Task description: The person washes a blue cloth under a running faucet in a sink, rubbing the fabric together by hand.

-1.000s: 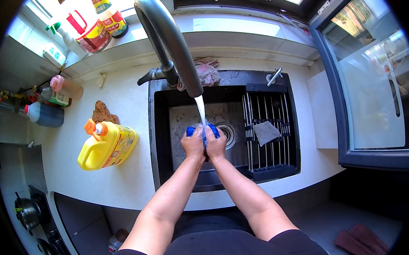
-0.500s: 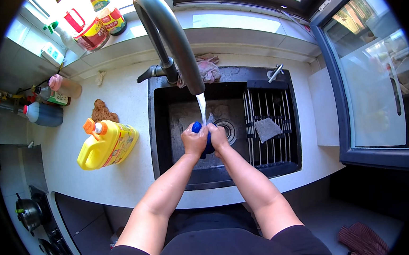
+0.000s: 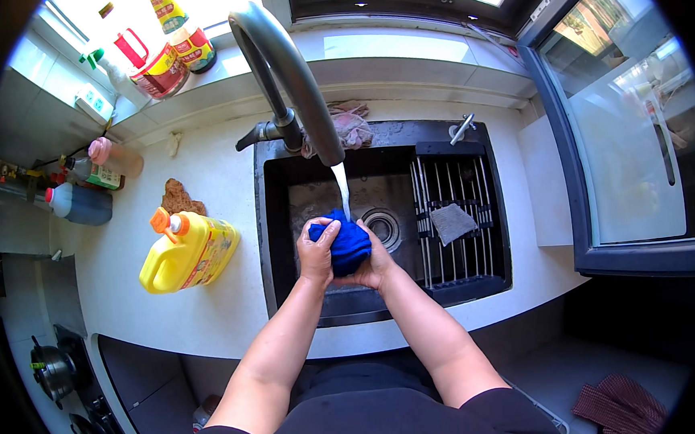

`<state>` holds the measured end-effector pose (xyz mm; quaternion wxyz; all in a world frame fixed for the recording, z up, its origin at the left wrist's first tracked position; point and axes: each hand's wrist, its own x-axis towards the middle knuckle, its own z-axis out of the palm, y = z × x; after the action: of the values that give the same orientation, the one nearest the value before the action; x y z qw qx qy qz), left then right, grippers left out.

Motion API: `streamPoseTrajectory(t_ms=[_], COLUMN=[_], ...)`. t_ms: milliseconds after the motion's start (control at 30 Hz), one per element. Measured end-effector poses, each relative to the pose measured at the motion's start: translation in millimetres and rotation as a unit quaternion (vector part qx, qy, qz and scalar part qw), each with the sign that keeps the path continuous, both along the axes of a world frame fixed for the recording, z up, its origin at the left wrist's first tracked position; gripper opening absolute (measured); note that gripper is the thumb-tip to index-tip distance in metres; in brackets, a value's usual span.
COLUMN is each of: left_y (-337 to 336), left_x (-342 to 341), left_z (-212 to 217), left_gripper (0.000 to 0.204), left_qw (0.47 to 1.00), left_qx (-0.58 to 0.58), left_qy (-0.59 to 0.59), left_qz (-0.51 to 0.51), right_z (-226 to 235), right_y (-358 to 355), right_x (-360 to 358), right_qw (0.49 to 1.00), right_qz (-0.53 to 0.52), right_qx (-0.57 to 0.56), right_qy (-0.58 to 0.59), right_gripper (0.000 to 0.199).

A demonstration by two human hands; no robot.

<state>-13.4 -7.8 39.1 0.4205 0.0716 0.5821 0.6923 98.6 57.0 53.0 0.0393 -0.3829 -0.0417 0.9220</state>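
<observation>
Water (image 3: 343, 187) runs from a grey tap (image 3: 289, 76) onto a bunched blue cloth (image 3: 341, 246) held over the black sink (image 3: 277, 222); the left hand (image 3: 318, 253) and right hand (image 3: 373, 263) close around the cloth from either side; a yellow jug (image 3: 187, 251) lies on the white counter (image 3: 233, 306); a grey rag (image 3: 453, 222) rests on the sink rack (image 3: 466, 245).

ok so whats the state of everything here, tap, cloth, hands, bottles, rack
tap: running, stream falling onto the cloth
blue cloth: bunched up, held under the stream
left hand: gripping the cloth
right hand: gripping the cloth
yellow jug: lying on its side on the counter, cap on
sink: drain uncovered
rack: set in the sink, grey rag lying on it
pink rag: crumpled behind the tap
</observation>
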Motion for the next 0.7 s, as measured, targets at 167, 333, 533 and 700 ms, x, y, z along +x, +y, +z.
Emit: streamPoseTrajectory(t_ms=[167,333,533,700], left_y=[-9,-4,7,26], left_x=[-17,-14,-10,6], left_z=[-1,12,-17,-5], left_gripper=[0.057,0.069,0.048,0.041], left_qw=[0.989,0.975,0.984,0.991], left_qx=[-0.032,-0.103,-0.067,-0.091], left_qy=[0.035,-0.179,-0.154,0.036], left_qz=[-0.139,-0.088,-0.059,-0.09], right_z=[-44,-27,-34,-62], right_y=[11,21,20,26], right_x=[6,2,1,28], right_qw=[0.957,0.874,0.831,0.963], right_qz=[-0.158,-0.061,-0.047,-0.09], right_qx=[0.228,0.465,0.544,0.252], right_qy=[-0.089,-0.13,-0.105,-0.031], right_gripper=[0.053,0.058,0.071,0.062])
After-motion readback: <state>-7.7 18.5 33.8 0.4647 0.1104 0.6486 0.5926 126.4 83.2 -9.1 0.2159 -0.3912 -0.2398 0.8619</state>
